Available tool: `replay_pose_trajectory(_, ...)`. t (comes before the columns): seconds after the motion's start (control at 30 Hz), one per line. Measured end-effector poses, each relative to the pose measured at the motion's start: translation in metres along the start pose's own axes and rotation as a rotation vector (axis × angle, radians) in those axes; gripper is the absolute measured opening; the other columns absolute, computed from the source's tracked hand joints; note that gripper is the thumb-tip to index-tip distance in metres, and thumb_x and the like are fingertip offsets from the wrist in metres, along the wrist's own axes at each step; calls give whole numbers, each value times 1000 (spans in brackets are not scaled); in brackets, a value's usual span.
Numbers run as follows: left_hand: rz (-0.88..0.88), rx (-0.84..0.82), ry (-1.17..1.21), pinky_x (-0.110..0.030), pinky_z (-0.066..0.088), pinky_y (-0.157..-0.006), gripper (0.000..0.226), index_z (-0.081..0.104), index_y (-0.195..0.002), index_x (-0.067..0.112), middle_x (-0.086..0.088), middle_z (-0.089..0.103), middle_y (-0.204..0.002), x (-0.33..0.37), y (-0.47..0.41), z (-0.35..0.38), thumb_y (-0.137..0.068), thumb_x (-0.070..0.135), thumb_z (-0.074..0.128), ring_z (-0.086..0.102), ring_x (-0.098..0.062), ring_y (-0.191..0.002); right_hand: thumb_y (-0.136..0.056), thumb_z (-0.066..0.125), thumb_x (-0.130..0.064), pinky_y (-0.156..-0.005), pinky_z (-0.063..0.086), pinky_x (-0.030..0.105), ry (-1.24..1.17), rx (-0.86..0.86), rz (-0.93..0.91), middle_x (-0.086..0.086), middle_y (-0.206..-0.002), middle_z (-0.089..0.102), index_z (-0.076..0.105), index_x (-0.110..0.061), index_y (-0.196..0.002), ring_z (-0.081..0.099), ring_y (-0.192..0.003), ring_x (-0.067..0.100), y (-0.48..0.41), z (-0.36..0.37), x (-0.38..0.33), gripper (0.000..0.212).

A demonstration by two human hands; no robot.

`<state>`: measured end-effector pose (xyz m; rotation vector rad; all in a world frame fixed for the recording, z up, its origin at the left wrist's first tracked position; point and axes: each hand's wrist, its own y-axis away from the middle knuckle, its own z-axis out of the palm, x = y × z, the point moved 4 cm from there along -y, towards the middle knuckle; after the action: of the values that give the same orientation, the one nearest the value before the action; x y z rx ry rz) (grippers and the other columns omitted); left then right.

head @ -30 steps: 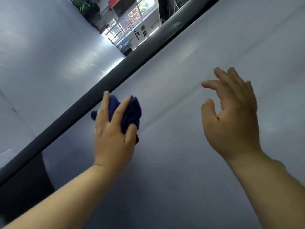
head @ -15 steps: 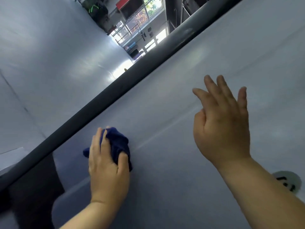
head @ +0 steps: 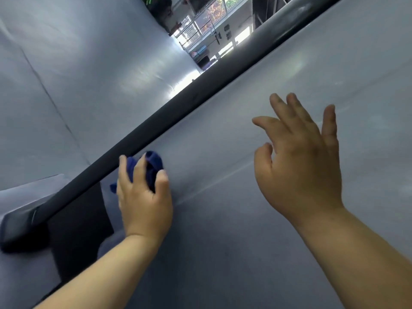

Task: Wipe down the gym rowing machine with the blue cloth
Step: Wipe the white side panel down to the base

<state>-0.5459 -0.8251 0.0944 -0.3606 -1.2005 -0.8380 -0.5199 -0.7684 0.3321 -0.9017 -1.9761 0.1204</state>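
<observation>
Head | left hand (head: 143,197) grips bunched blue cloth (head: 153,166) beside smooth dark rail (head: 200,90) | right hand (head: 298,172) splayed, empty

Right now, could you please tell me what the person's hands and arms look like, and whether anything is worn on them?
The left hand and the right hand are both bare: no gloves, and no rings that I can see. The left forearm and the right forearm are bare too, with no sleeve, watch or wristband down to the picture's lower edge.
</observation>
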Motion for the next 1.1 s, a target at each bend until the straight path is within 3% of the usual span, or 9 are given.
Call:
replay_pose_trajectory(0.1, 64, -94, 32, -49, 13, -120, 61, 39, -144, 44, 10, 5, -163, 51, -2, 19, -85, 60, 29, 8, -15, -149, -87, 36, -20, -119, 1, 50, 11, -31, -39, 9, -151, 45, 62, -18, -127, 34, -145, 27, 1, 8, -9, 48)
replay_pose_trajectory(0.27, 679, -147, -37, -32, 19, -114, 47, 47, -140, 40, 3, 21, -162, 78, 1, 33, -94, 47, 45, 23, -15, -145, -86, 27, -26, -117, 5, 54, 52, -48, -49, 10, -150, 46, 61, -17, -129, 35, -144, 28, -1, 12, -15, 55)
replay_pose_trajectory(0.37, 311, 16, -14, -21, 16, -114, 49, 48, -137, 40, 1, 27, -160, 8, -10, 6, -90, 49, 42, 27, -17, -144, -86, 38, -22, -118, 4, 53, 44, -61, -54, 10, -151, 45, 61, -18, -129, 34, -145, 28, -1, 11, -16, 49)
replay_pose_trajectory(0.43, -136, 104, 10, -31, 17, -117, 49, 44, -144, 32, -1, 22, -161, -29, -11, -7, -96, 41, 41, 22, -26, -146, -84, 44, -21, -118, 3, 52, 38, -75, -52, 10, -151, 44, 61, -18, -129, 33, -145, 28, 0, 12, -18, 48)
replay_pose_trajectory(0.5, -307, 80, 19, -39, 15, -119, 46, 38, -148, 34, 2, 15, -162, -25, -8, -3, -101, 37, 39, 14, -25, -148, -84, 45, -22, -118, 3, 52, 34, -88, -53, 9, -152, 43, 61, -18, -130, 32, -146, 28, 1, 13, -21, 49)
replay_pose_trajectory(0.73, 684, -200, -92, -36, 19, -114, 50, 47, -140, 37, 1, 25, -159, 44, 17, 20, -91, 48, 48, 25, -21, -145, -83, 44, -22, -119, 1, 47, 32, -110, -80, 8, -152, 43, 59, -19, -132, 32, -145, 27, 8, 15, -20, 50)
replay_pose_trajectory(0.93, -221, 13, 123, -34, 11, -119, 46, 39, -146, 37, 3, 15, -162, -5, 0, 8, -101, 36, 40, 12, -21, -148, -85, 45, -22, -120, -9, 41, -12, -108, -45, 4, -155, 39, 58, -22, -134, 25, -148, 25, 30, 11, -16, 51)
replay_pose_trajectory(1.0, -6, -108, 114, -35, 10, -120, 43, 38, -145, 44, 8, 11, -162, 37, 12, 23, -102, 38, 40, 8, -15, -149, -85, 44, -22, -120, -8, 43, -8, -98, -23, 5, -156, 37, 56, -22, -137, 22, -149, 26, 41, 9, -11, 53)
replay_pose_trajectory(1.1, 666, -317, 72, -40, 18, -119, 44, 38, -143, 45, 5, 15, -162, 65, 51, 28, -100, 45, 43, 13, -16, -150, -87, 39, -25, -119, -6, 48, -9, -88, 36, 6, -159, 31, 49, -24, -143, 15, -150, 30, 61, 7, -6, 57)
